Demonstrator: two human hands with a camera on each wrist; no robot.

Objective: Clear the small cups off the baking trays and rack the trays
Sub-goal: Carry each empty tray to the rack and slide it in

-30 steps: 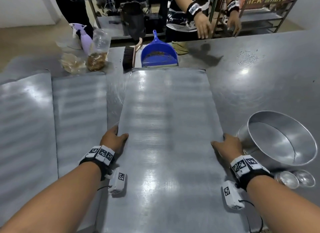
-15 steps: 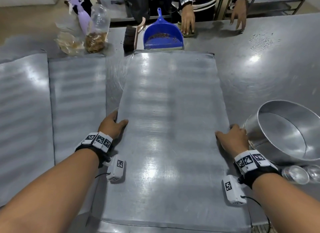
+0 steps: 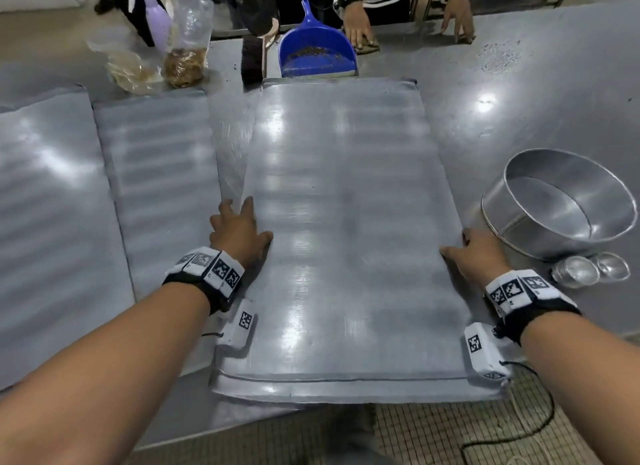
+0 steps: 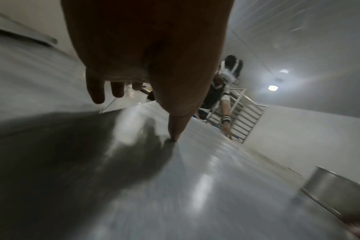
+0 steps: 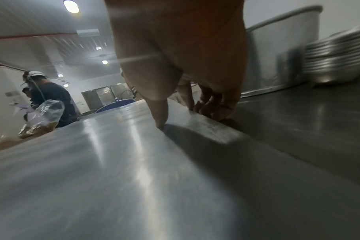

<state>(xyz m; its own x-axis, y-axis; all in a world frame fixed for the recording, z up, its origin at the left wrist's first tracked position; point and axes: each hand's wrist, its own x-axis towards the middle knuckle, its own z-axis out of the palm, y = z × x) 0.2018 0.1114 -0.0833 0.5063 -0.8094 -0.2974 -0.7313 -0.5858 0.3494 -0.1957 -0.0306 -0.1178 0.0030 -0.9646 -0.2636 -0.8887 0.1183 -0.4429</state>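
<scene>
while the large flat grey metal baking tray (image 3: 346,222) fills the centre of the frame with its near end past the steel table (image 3: 519,101) edge, my left hand (image 3: 239,234) sits on its left edge, thumb flat on top and fingers spread over the side. my right hand (image 3: 476,253) grips the right edge, thumb on top, fingers curled under the rim. at the right stands a round metal pan (image 3: 561,205), with small clear cups (image 3: 588,269) just below it. a blue plastic dustpan (image 3: 317,54) lies at the top centre.
</scene>
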